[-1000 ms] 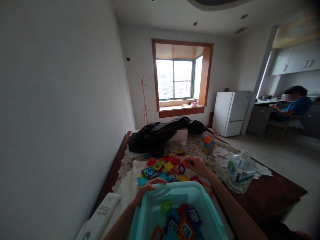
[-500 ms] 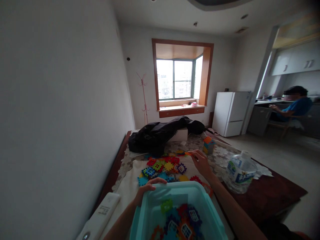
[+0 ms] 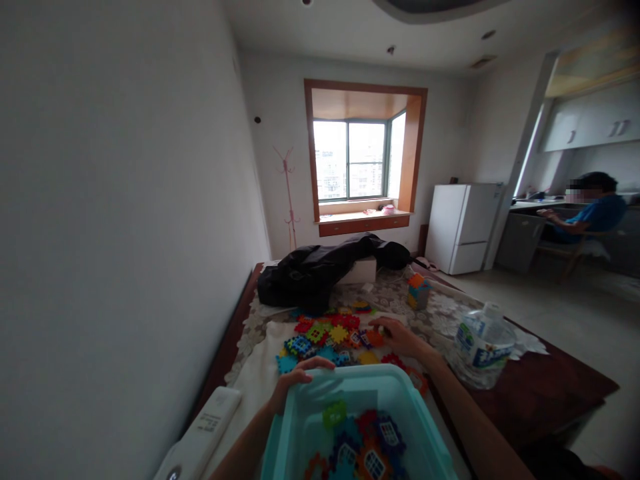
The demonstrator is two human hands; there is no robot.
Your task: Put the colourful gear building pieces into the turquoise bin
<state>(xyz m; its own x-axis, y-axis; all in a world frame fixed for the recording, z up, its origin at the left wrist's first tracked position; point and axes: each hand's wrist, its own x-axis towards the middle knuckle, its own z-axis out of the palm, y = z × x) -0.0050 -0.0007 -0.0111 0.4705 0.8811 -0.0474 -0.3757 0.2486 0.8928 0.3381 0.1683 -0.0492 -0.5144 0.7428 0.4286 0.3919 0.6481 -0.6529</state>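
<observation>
Head view: left grip (image 3: 296, 379) is clasping a turquoise plastic tub (image 3: 370, 387) at its far-left rim, probably steadying it; half-curled right grip (image 3: 400, 337) is hovering at an orange cog-edged plastic piece (image 3: 374, 338) beyond, hold unclear.

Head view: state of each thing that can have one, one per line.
Teal bin: open, toy pieces inside
Left hand: holding the bin's far left corner
Right hand: fingers bent beside an orange piece, grip unclear
Loose pieces: scattered
Block model: assembled, standing
Bottle: upright
Black fabric: crumpled
Fridge: doors shut
Upper cabinets: shut
Coat rack: upright
</observation>
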